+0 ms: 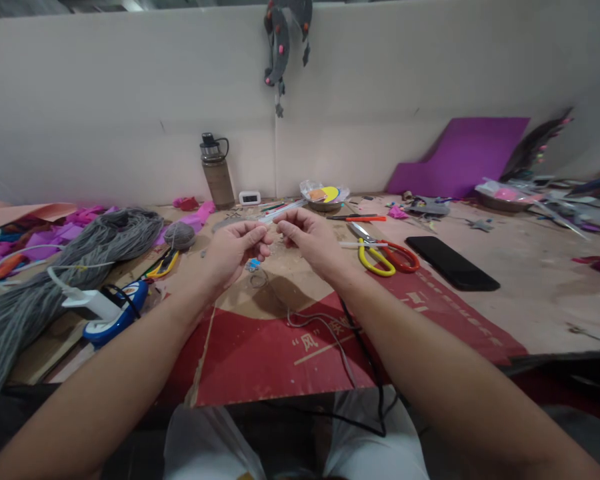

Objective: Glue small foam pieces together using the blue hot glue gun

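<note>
Left hand (240, 248) and right hand (304, 235), fingertips pinched together, anything held too small to tell, grey cord (300, 323) below on cardboard (250, 370), one pair of scissors (369, 237) and one phone (453, 263) rightward, one bottle (218, 179) behind

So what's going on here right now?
A person is working bare-handed above a red-printed cardboard sheet. The left hand and right hand have their fingertips pinched close together; anything between them is too fine to make out. A thin grey cord lies below. The scissors and black smartphone lie unheld to the right.
</note>
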Available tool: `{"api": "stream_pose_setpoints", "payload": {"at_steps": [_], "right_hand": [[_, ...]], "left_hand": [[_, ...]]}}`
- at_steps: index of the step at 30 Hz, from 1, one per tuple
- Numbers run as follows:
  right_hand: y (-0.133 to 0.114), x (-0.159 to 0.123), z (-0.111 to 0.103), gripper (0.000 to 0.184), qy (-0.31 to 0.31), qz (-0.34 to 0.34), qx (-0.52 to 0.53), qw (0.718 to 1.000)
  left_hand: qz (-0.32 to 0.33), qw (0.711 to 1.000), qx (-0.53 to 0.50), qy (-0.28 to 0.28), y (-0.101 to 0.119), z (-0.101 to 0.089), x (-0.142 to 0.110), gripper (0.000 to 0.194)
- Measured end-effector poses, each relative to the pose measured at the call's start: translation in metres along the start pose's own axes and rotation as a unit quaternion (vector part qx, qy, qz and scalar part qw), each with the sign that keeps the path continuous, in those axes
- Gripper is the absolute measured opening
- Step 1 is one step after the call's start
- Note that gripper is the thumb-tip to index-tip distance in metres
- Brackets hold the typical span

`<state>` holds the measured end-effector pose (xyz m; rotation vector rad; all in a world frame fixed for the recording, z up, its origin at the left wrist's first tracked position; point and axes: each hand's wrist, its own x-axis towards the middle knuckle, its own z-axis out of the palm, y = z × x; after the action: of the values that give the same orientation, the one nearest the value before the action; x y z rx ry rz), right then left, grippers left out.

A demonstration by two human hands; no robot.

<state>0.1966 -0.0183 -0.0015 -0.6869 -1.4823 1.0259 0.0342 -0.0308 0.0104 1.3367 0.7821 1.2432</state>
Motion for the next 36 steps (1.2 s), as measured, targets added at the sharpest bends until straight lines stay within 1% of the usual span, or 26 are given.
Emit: {"api": "stream_pose_setpoints", "payload": {"at_steps": [2, 4, 9, 11, 14, 16, 18, 20, 22, 23, 24, 26, 28, 33, 36], "right_hand": [[-0.001, -0.001, 0.0, 0.007, 0.015, -0.039, -0.06, 0.997], [-0.002, -0.004, 0.001, 0.008, 0.01, -0.074, -0.119, 0.99], [-0.006, -0.009, 0.001, 0.008, -0.01, -0.16, -0.23, 0.96], [-0.009, -0.009, -0.001, 0.01, -0.014, -0.193, -0.259, 0.946], [-0.013, -0.008, -0.004, 0.011, -0.059, -0.223, -0.295, 0.927], [-0.014, -0.007, -0.005, 0.011, -0.088, -0.221, -0.319, 0.917], [-0.013, -0.006, -0.006, 0.01, -0.091, -0.207, -0.331, 0.916], [-0.012, -0.005, -0.006, 0.01, -0.061, -0.184, -0.318, 0.928], [-0.01, -0.003, -0.006, 0.009, -0.021, -0.154, -0.278, 0.948], [-0.009, -0.003, -0.005, 0.009, -0.011, -0.14, -0.251, 0.958], [-0.009, -0.003, -0.005, 0.008, -0.011, -0.126, -0.223, 0.966], [-0.009, -0.003, -0.005, 0.008, -0.041, -0.109, -0.186, 0.976], [-0.011, -0.004, -0.004, 0.008, -0.074, -0.114, -0.191, 0.972], [-0.014, -0.004, -0.006, 0.01, -0.094, -0.163, -0.271, 0.944], [-0.012, -0.004, -0.006, 0.008, -0.115, -0.163, -0.297, 0.934]], "left_hand": [[-0.018, 1.0, 0.003, -0.005, -0.001, 0.0, 0.0, 0.024], [-0.027, 1.0, 0.004, -0.008, -0.002, 0.001, 0.0, 0.025], [-0.049, 0.998, -0.028, -0.022, -0.002, 0.001, 0.0, 0.026], [-0.081, 0.995, -0.049, -0.034, -0.001, -0.002, 0.001, 0.024], [-0.143, 0.986, -0.062, -0.057, 0.0, -0.009, 0.002, 0.022], [-0.171, 0.981, -0.055, -0.071, -0.001, -0.012, 0.003, 0.021], [-0.176, 0.98, -0.044, -0.079, -0.002, -0.014, 0.004, 0.021], [-0.166, 0.982, -0.032, -0.081, -0.003, -0.014, 0.005, 0.02], [-0.152, 0.985, -0.023, -0.077, -0.003, -0.014, 0.006, 0.019], [-0.148, 0.986, -0.019, -0.076, -0.003, -0.014, 0.006, 0.019], [-0.145, 0.986, -0.016, -0.076, -0.003, -0.014, 0.006, 0.019], [-0.141, 0.987, -0.011, -0.075, -0.003, -0.015, 0.006, 0.018], [-0.141, 0.987, -0.005, -0.08, -0.003, -0.016, 0.007, 0.017], [-0.146, 0.985, -0.006, -0.09, -0.007, -0.02, 0.008, 0.018], [-0.156, 0.983, 0.003, -0.1, -0.009, -0.02, 0.01, 0.02]]}}
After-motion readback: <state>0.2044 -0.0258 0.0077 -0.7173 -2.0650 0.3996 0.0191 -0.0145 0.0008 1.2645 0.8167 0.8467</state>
